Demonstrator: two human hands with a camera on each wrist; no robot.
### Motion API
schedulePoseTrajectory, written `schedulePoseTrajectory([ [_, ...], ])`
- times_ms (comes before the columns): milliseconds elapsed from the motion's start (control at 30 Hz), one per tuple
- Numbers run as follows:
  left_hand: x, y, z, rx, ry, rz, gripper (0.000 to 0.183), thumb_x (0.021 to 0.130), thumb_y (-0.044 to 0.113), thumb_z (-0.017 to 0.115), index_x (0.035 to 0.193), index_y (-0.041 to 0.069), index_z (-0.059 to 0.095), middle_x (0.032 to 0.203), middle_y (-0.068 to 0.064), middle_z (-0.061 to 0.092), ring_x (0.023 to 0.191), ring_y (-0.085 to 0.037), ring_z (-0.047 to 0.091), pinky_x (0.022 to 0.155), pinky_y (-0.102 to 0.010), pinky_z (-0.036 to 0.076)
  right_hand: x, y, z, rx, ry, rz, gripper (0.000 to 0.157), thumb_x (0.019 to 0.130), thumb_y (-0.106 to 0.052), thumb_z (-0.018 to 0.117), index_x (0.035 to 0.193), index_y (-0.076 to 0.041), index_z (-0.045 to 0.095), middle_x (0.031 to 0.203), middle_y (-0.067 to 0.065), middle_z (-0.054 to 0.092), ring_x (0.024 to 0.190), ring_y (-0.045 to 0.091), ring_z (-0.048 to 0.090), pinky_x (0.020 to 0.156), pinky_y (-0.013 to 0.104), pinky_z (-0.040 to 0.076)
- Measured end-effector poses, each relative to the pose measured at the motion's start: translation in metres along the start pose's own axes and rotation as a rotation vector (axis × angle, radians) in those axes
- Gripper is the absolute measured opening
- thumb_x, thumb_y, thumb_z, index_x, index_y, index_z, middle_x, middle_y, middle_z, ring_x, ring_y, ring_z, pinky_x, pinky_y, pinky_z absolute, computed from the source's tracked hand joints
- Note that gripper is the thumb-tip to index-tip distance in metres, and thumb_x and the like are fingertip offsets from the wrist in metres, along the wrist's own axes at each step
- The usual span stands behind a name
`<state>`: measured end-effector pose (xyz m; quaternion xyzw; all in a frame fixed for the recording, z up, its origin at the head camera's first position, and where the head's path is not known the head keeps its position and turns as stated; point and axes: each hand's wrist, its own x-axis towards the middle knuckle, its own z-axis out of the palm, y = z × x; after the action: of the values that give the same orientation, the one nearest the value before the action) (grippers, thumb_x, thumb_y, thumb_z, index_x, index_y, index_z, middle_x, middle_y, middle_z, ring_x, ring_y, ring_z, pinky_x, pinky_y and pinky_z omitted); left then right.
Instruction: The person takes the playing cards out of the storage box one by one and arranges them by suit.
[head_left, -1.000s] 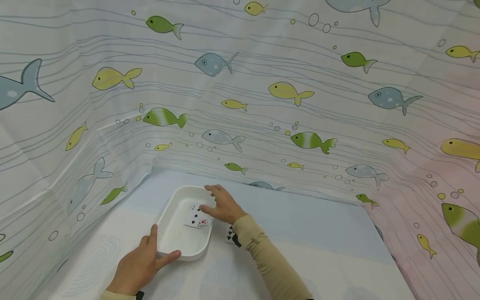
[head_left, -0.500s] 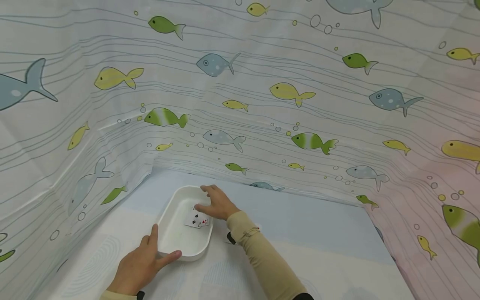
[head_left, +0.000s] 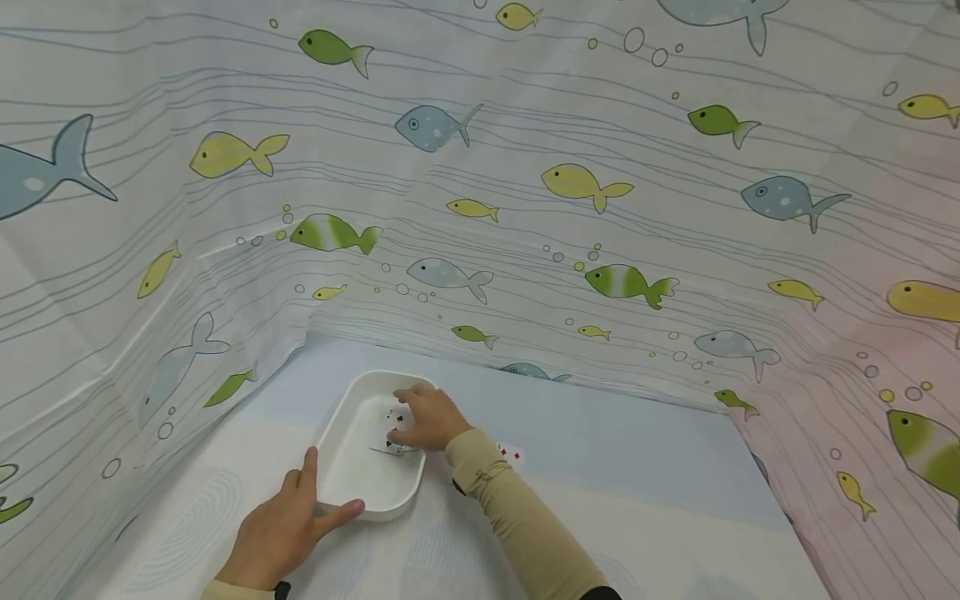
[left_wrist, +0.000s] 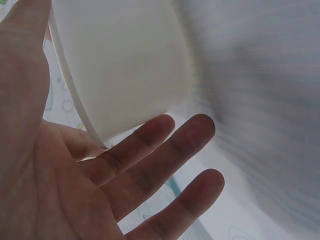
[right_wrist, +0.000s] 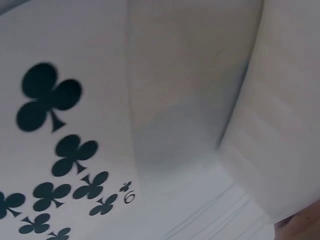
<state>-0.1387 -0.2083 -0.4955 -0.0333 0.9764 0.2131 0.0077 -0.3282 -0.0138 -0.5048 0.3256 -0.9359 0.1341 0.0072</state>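
Observation:
A white plastic tub stands on the cloth-covered surface. My left hand spans its near left corner, the thumb along the front rim and the fingers against the outer side. Those fingers lie straight beside the tub's wall in the left wrist view. Over the tub's right rim reaches my right hand, thumb and fingers spread apart above a playing card of spades. The thumb overlaps the card in this view. A card of clubs lies outside the tub in the right wrist view.
A card of diamonds lies just beyond my right sleeve. Behind the surface rises a fish-patterned curtain, which also stands at the left and right sides.
My right hand has moved inward and down over the cards in the tub, covering the red one. The diamond card beside the sleeve now shows. My left hand stays at the tub's corner.

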Motion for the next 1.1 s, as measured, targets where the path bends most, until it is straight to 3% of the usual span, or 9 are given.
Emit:
schedulePoseTrajectory([
  [233,0.000,0.001,0.000,-0.001,0.003,0.001,0.124,0.082,0.079,0.059,0.152,-0.015,0.019,0.123,-0.033,0.053,0.079,-0.031,0.063,0.072,-0.054,0.053,0.001,-0.009,-0.002,-0.118,-0.098,0.052,0.084,0.079,-0.065,0.076,0.149,-0.024,0.052,0.143,-0.003,0.057,0.133,0.012,0.050,0.114,0.033,0.031],
  [533,0.001,0.000,0.002,0.002,-0.003,-0.007,0.125,0.082,0.080,0.059,0.153,-0.015,0.018,0.124,-0.033,0.053,0.078,-0.030,0.063,0.071,-0.053,0.053,0.003,-0.012,0.001,-0.266,-0.130,0.058,0.092,0.075,-0.074,0.074,0.148,-0.023,0.052,0.132,-0.005,0.062,0.118,0.009,0.059,0.110,0.031,0.035],
  [1100,-0.001,0.001,0.003,0.009,0.010,-0.006,0.123,0.083,0.078,0.060,0.152,-0.015,0.019,0.122,-0.033,0.053,0.076,-0.029,0.062,0.069,-0.053,0.052,0.008,-0.009,0.011,-0.291,-0.129,0.044,0.092,0.070,-0.072,0.079,0.146,-0.027,0.054,0.132,-0.008,0.063,0.118,0.007,0.057,0.106,0.031,0.037],
])
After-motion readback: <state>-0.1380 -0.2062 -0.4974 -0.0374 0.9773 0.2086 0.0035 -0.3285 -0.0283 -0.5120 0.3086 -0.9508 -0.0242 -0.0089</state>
